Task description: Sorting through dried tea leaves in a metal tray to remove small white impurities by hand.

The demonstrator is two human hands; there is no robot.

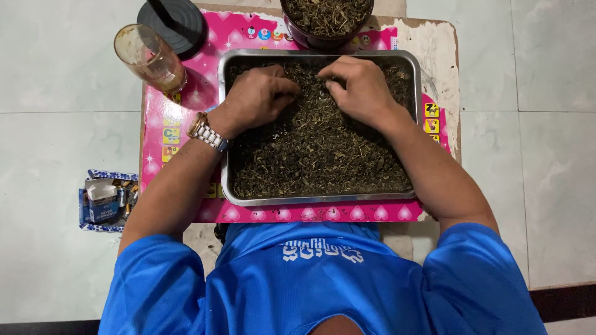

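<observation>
2 hands (310,93) mid-tray (323,200), edges clear.

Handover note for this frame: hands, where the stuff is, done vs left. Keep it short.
Left hand: fingers curled, down in the dried leaves at the far end of the metal tray; grip unclear.
Right hand: same, beside the left, pinching at leaves.
Tray sits on a pink mat. A dark bowl of similar leaves stands beyond the tray.
Done: some leaves are in the bowl.
Left: the tray remains full.
</observation>
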